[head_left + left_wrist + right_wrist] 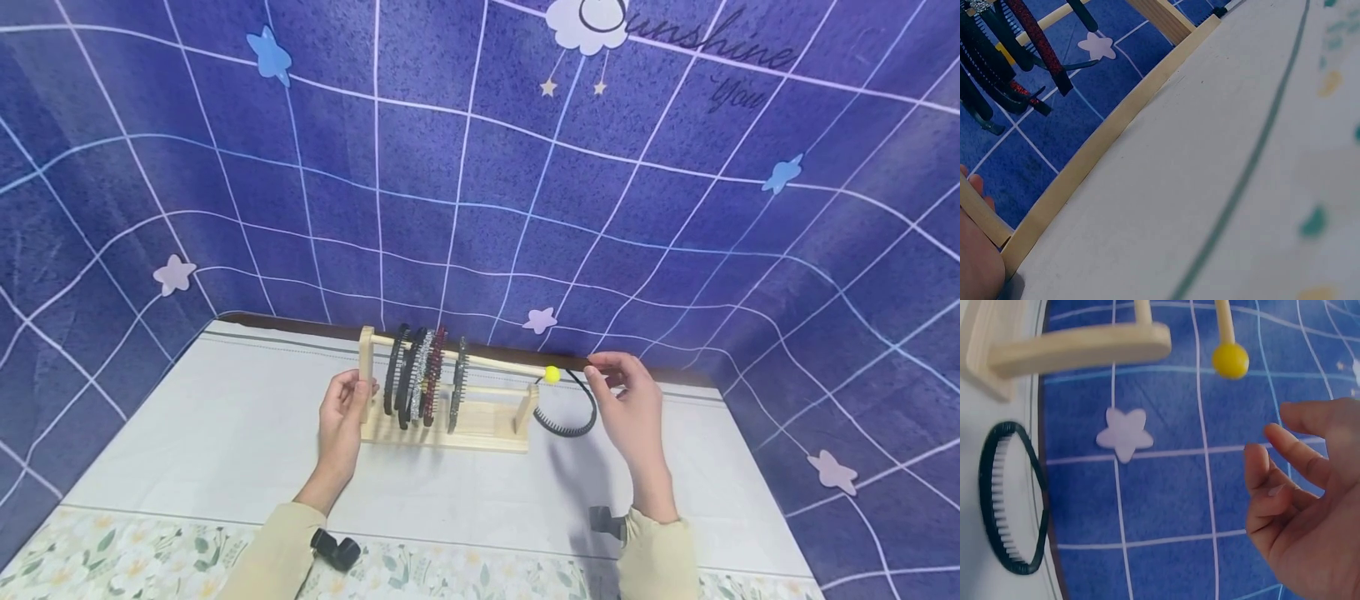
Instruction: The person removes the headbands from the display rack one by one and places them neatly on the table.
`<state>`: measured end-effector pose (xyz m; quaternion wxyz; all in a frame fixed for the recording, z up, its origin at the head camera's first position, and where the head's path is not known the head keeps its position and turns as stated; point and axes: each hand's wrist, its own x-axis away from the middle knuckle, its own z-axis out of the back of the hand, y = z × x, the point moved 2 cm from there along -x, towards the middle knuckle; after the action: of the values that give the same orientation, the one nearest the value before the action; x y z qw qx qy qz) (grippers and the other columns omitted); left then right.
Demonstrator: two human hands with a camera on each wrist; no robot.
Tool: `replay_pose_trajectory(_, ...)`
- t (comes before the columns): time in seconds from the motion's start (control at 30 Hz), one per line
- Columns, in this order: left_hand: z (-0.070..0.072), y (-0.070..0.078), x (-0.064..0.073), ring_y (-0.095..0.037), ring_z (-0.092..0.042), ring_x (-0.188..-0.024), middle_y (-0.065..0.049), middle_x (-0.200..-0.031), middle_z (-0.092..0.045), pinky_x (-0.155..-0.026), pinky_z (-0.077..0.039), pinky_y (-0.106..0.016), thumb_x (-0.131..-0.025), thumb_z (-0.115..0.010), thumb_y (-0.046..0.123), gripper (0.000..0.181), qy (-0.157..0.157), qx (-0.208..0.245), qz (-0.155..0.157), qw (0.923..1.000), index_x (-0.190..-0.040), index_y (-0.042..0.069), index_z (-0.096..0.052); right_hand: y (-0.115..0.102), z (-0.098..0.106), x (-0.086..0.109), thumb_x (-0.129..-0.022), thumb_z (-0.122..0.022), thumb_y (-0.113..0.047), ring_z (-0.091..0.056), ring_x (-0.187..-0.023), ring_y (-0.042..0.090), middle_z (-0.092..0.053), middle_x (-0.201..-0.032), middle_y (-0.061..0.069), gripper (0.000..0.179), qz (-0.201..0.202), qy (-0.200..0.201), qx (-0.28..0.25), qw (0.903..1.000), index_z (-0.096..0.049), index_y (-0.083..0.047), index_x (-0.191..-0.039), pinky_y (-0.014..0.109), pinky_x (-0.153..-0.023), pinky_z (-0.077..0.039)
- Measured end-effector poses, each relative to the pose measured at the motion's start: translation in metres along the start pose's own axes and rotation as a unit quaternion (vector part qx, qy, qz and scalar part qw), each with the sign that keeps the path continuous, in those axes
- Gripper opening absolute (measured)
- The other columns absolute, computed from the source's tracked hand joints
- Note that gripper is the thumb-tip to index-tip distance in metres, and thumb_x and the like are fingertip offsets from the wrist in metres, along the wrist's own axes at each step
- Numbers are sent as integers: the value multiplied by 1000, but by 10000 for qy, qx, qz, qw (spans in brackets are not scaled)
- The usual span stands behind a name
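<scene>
A pale wooden headband stand (pixel 480 425) rests on the white cloth, its upper rod ending in a yellow ball (pixel 552 374). Several headbands hang over that rod: black ones, a silver glittery one (pixel 417 375), a dark red one (pixel 435 375) and, a little apart, a dark grey toothed one (pixel 457 387). My left hand (pixel 342 421) grips the stand's left upright (pixel 366 367), fingers behind it. My right hand (pixel 630 408), fingers loosely bent and holding nothing, is just right of the yellow ball. Below lies a black toothed headband (pixel 990 500) beside the stand's right end.
A blue cloth backdrop (pixel 450 167) with printed grid lines and stars rises behind the table's dark back edge (pixel 660 371). A floral strip (pixel 465 571) runs along the front of the white tablecloth (pixel 225 442).
</scene>
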<state>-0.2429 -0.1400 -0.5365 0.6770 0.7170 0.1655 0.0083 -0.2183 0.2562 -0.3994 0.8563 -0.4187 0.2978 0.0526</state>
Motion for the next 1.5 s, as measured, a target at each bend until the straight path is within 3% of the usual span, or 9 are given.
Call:
replay_pose_trajectory(0.13, 0, -1, -1, -21, -66, -135, 13, -128, -67, -114, -50, -13, -122, -48, 30, 36, -33, -38, -11, 10000, -147, 4, -51, -11, -5, 2, -100, -81, -1, -66, -83, 19, -79, -106, 11, 16, 29, 6, -161, 9999, -79, -4, -116, 14, -65, -45)
replay_pose_trajectory(0.23, -1, -2, -1, -22, -66, -135, 11, -128, -67, -115, -51, -14, -122, -48, 29, 36, -34, -4, -40, 10000, -146, 3, -51, -15, -9, 4, -99, -82, 0, -66, -82, 19, -79, -106, 10, 17, -14, -42, -240, 9997, -79, -4, -115, 14, -65, -45)
replay_pose_trajectory(0.47, 0, -2, -1, -22, -67, -134, -20, -139, -65, -113, -51, -14, -121, -49, 27, 35, 30, 3, -3, 10000, -145, 3, -52, -27, -21, 9, -101, -81, -2, -63, -74, 12, -79, -100, 11, 13, -61, -127, -949, 9954, -79, -5, -113, 13, -60, -47)
replay_pose_trajectory(0.73, 0, -2, -1, -23, -67, -133, -5, -132, -70, -112, -52, -15, -121, -50, 25, 32, 46, 79, -28, 10000, -144, 3, -53, -40, -40, 16, -99, -83, -1, -62, -71, 11, -76, -96, 9, 16, -21, -500, -1347, 9896, -79, -4, -113, 14, -55, -43)
replay_pose_trajectory(0.97, 1, -2, 0, -23, -67, -132, 11, -125, -69, -112, -52, -15, -121, -50, 25, 34, 38, 52, -35, 10000, -145, 2, -53, -55, -62, 28, -98, -85, -5, -64, -71, 10, -76, -97, 7, 17, -180, -1147, -1663, 9792, -79, -6, -114, 15, -58, -46)
replay_pose_trajectory(1.3, 0, -4, -1, -23, -67, -130, -19, -136, -65, -114, -52, -17, -121, -50, 24, 32, 13, 109, -64, 9999, -144, 1, -53, -66, -80, 41, -98, -84, -4, -60, -65, 10, -77, -96, 8, 20, -388, -1585, -1897, 9682, -79, -8, -117, 18, -53, -48)
replay_pose_trajectory(1.5, 0, -4, 0, -19, -67, -128, -23, -138, -64, -113, -52, -17, -121, -50, 23, 32, 39, 114, -60, 9999, -144, 2, -53, -71, -89, 47, -98, -83, -2, -64, -66, 9, -80, -105, 15, 34, -559, -1891, -2165, 9562, -75, -8, -131, 21, -54, -55)
